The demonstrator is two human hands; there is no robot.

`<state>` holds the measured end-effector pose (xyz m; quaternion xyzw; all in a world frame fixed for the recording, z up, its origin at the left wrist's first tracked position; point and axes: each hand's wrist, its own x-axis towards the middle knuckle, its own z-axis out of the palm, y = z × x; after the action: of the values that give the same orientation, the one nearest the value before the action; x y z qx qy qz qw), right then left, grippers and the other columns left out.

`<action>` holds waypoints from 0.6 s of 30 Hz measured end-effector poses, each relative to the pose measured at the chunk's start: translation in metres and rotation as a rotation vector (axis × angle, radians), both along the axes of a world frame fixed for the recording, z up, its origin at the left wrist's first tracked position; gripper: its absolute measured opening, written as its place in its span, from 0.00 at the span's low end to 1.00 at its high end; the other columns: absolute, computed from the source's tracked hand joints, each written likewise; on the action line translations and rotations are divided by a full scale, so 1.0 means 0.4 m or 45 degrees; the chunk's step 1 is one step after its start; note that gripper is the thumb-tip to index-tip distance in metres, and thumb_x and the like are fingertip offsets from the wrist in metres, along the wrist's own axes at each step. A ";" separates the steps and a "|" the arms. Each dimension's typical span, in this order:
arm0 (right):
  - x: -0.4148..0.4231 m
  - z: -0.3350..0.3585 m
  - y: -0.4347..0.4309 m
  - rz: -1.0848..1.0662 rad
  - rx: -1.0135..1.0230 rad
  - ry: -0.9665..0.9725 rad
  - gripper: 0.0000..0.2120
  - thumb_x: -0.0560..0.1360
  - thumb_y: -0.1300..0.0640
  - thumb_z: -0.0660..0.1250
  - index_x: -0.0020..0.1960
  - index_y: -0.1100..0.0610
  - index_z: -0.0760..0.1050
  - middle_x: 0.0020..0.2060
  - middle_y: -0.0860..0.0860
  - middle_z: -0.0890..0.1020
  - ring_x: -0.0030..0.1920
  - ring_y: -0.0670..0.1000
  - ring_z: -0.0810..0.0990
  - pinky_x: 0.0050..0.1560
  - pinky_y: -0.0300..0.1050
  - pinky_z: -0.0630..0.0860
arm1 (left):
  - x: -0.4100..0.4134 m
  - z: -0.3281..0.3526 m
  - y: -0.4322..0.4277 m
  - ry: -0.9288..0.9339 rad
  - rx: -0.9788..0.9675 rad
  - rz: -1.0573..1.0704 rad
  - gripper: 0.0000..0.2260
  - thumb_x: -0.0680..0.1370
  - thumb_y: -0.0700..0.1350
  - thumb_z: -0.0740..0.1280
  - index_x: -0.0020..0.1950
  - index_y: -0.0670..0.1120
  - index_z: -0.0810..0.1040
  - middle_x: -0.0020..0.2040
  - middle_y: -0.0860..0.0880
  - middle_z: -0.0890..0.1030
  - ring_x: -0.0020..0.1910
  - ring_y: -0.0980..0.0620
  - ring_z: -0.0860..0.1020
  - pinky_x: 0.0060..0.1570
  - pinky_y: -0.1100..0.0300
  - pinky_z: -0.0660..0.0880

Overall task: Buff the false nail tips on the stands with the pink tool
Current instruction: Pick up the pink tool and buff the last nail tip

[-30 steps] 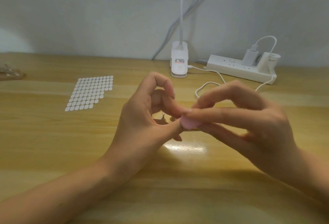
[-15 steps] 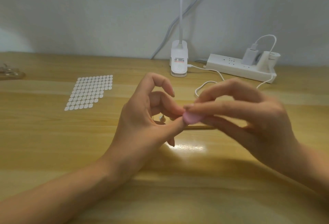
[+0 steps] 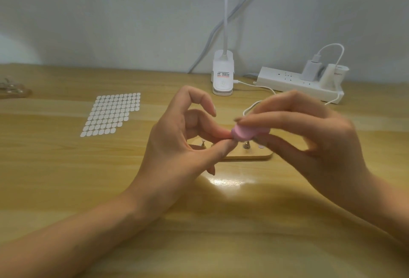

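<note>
My desk (image 3: 66, 189): pale wood, glare patch near centre. Far edge: white clip lamp (image 3: 223, 78), power strip (image 3: 287, 82) to its right. Behind, plain pale wall (image 3: 110, 12), brighter at far left.

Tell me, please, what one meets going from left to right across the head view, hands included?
Sheet of white dots → left hand → pink tool → right hand. The lamp base and power strip behind overlap these, so I leave them out.

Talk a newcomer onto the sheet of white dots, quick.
Start at the wooden table and look left of the left hand. The sheet of white dots lies there, a grid of small ovals. Unlike the white lamp base and power strip by the wall, it is flat and patterned.
</note>
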<state>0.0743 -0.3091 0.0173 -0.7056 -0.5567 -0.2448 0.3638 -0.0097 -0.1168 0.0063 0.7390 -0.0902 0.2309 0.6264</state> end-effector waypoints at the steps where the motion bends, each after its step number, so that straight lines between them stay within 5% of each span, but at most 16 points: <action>1: 0.007 0.005 -0.004 -0.033 0.017 0.024 0.11 0.76 0.64 0.73 0.58 0.58 0.80 0.49 0.53 0.81 0.50 0.51 0.81 0.52 0.47 0.78 | 0.000 -0.001 0.001 0.005 -0.011 0.004 0.18 0.69 0.40 0.77 0.50 0.50 0.71 0.37 0.49 0.84 0.39 0.49 0.84 0.28 0.60 0.76; 18: 0.000 0.012 -0.007 -0.068 0.018 0.043 0.09 0.76 0.63 0.74 0.56 0.57 0.82 0.46 0.54 0.80 0.47 0.50 0.81 0.51 0.43 0.77 | -0.004 -0.004 -0.002 0.051 -0.086 -0.037 0.18 0.69 0.39 0.76 0.49 0.51 0.71 0.36 0.49 0.83 0.36 0.54 0.82 0.27 0.62 0.75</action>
<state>0.0744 -0.3118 0.0222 -0.7217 -0.5296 -0.2465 0.3714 -0.0113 -0.1177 0.0047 0.7205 -0.0808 0.2099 0.6560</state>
